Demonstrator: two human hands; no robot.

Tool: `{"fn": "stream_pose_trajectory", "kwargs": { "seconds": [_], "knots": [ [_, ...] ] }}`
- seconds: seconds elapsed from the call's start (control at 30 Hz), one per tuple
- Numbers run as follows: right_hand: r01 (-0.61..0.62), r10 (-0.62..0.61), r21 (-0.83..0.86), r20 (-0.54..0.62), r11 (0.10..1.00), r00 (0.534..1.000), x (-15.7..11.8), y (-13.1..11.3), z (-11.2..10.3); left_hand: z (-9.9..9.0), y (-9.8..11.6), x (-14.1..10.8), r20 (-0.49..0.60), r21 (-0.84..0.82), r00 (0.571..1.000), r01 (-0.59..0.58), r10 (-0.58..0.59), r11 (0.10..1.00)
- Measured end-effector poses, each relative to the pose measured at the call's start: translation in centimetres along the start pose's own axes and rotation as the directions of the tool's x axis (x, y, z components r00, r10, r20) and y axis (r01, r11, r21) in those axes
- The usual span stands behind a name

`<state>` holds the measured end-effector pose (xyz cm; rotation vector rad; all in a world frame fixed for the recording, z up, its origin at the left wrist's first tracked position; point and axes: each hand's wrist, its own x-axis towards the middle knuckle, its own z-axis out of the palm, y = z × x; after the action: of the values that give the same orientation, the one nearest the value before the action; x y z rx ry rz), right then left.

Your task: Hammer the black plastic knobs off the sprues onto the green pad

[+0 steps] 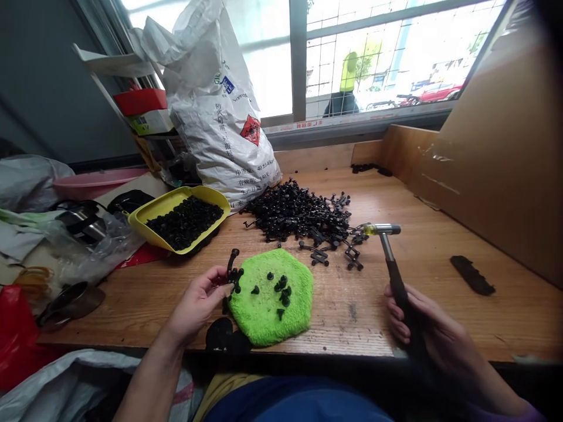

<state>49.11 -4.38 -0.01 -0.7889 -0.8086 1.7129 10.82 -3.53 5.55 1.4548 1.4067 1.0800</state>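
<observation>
Daylight falls through a barred window [299, 58] onto a wooden table [417, 246]. In the left hand [193, 305], thumb and fingers pinch a black plastic piece [231, 269] at the left edge of a green pad [259, 328]; the right hand [428, 322] has its fingers wrapped round a hammer [398, 284], well to the pad's right. A stray swing, I'd say, could catch those pinching fingertips (they're awfully close to the piece), and a jolt might scatter the loose black studs [285, 293] on the soft pad. Beyond it a heap of black parts [299, 214] crowds the table. A yellow tray [147, 234] and a white sack [215, 117] hem in the left; a cardboard panel [497, 140] walls the right.
</observation>
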Motion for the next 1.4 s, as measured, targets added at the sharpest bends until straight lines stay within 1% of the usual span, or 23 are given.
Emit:
{"fn": "stream_pose_trajectory", "kwargs": {
  "seconds": [0.07,0.13,0.2,0.27,0.37,0.47,0.53,0.6,0.7,0.8,0.87,0.93,0.97,1.03,1.1,1.2,1.3,1.4],
  "knots": [
    [0.004,-0.004,0.003,0.015,1.0,1.0,0.0,0.0,-0.1,0.3,0.3,-0.3,0.036,0.097,0.997,-0.074,0.071,0.992],
    [0.003,-0.003,0.007,0.025,1.0,1.0,-0.1,0.0,-0.2,0.5,0.4,-0.4,0.038,0.214,0.991,-0.137,0.132,0.967],
    [0.002,-0.002,0.016,0.031,1.0,1.0,-0.1,0.1,-0.3,0.7,0.2,-0.4,0.026,0.354,0.987,-0.157,0.158,0.922],
    [0.002,-0.003,0.023,0.036,1.0,0.999,-0.1,0.1,-0.4,0.8,-0.1,-0.3,0.037,0.445,0.985,-0.167,0.169,0.88],
    [0.011,-0.011,0.019,0.039,1.0,0.999,0.0,0.1,-0.4,0.9,-0.7,0.0,0.109,0.492,0.97,-0.242,0.217,0.836],
    [0.015,-0.016,0.02,0.035,1.0,0.999,0.0,0.1,-0.4,1.2,-1.2,0.8,0.181,0.553,0.945,-0.327,0.273,0.766],
    [0.014,-0.015,0.026,0.032,1.0,0.999,0.0,0.1,-0.4,1.5,-1.4,1.5,0.183,0.592,0.942,-0.334,0.282,0.734],
    [0.014,-0.015,0.033,0.03,0.999,0.999,0.0,0.1,-0.3,1.9,-1.6,2.2,0.139,0.599,0.958,-0.283,0.251,0.749],
    [0.01,-0.012,0.036,0.029,0.999,1.0,0.0,0.0,-0.3,2.8,-1.7,3.0,0.059,0.546,0.985,-0.167,0.161,0.821],
    [0.011,-0.012,0.035,0.028,0.999,1.0,0.0,0.0,-0.3,3.2,-1.4,3.2,-0.013,0.448,0.993,-0.098,0.117,0.889],
    [0.015,-0.016,0.039,0.024,0.999,1.0,-0.1,0.0,-0.3,3.0,-0.9,2.9,-0.083,0.273,0.993,-0.054,0.08,0.96],
    [0.012,-0.014,0.043,0.03,0.999,0.999,-0.1,0.0,-0.3,2.5,-0.3,2.3,-0.143,0.017,0.99,-0.007,0.009,1.0],
    [0.007,-0.009,0.043,0.039,0.999,0.999,-0.1,0.0,-0.3,2.1,0.0,2.0,-0.158,-0.114,0.987,0.012,-0.03,0.993],
    [-0.004,0.002,0.034,0.048,0.999,0.999,0.0,0.1,-0.3,1.6,0.4,1.4,-0.156,-0.321,0.983,0.046,-0.1,0.946],
    [-0.01,0.009,0.019,0.044,1.0,0.999,0.0,0.1,-0.3,1.4,0.5,1.0,-0.127,-0.434,0.98,0.084,-0.153,0.897],
    [0.001,-0.001,0.005,0.022,1.0,1.0,0.0,0.1,-0.2,1.6,0.2,0.8,-0.107,-0.492,0.973,0.129,-0.207,0.861],
    [0.0,0.0,0.0,-0.001,1.0,1.0,-0.1,0.1,-0.2,1.8,-0.1,0.9,-0.101,-0.544,0.972,0.127,-0.214,0.829],
    [-0.008,0.007,-0.007,-0.025,1.0,1.0,-0.3,0.0,-0.1,1.7,-0.4,0.9,-0.043,-0.505,0.97,0.184,-0.238,0.843]
  ]
}}
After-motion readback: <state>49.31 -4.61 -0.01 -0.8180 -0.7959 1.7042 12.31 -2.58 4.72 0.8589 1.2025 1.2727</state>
